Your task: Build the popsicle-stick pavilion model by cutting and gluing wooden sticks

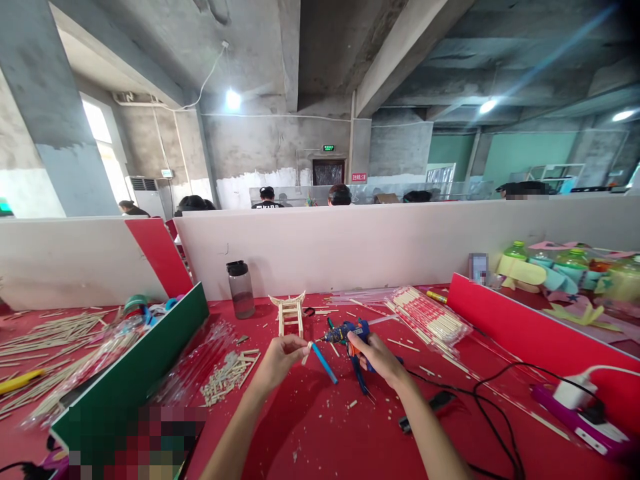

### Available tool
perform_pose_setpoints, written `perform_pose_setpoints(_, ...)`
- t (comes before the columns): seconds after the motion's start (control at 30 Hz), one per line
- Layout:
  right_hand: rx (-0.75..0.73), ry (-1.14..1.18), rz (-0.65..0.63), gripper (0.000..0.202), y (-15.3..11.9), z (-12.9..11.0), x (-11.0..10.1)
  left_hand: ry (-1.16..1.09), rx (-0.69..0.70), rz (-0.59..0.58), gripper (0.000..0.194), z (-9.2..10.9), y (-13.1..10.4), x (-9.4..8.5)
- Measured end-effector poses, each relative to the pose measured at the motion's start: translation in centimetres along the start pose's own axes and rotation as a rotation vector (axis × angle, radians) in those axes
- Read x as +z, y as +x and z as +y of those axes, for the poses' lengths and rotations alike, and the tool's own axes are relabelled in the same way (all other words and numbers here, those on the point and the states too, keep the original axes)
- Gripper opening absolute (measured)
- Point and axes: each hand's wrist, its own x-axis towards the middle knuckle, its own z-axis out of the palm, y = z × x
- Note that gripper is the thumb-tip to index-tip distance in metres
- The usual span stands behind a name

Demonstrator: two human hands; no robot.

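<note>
My left hand [281,360] pinches a short pale wooden stick [305,359] between thumb and fingers. A blue stick [325,364] slants down from its fingertips; whether the hand grips it too I cannot make out. Wrapped around a blue hot glue gun [364,328] is my right hand [379,357], one finger by the orange trigger. The gun's nozzle points left, close to the left fingertips. Just beyond the left hand stands a small chair-like frame [290,313] built of wooden sticks.
Loose short sticks [227,381] lie left on the red table [320,440]. Packed sticks [433,320] are at the right. A water bottle [241,290] stands by the white partition [350,247]. A black cable [480,393] runs to a purple power strip [583,423]. Green [135,373] and red [540,327] boards flank the space.
</note>
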Motion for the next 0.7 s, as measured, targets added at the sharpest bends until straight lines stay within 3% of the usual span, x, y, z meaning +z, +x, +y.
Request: perform_pose_setpoints(0.7, -0.013, 0.028, -0.012, 0.053, -0.03, 0.10, 0.27, -0.012, 0.015, -0.055, 0.039, 0.31, -0.11, 0.26)
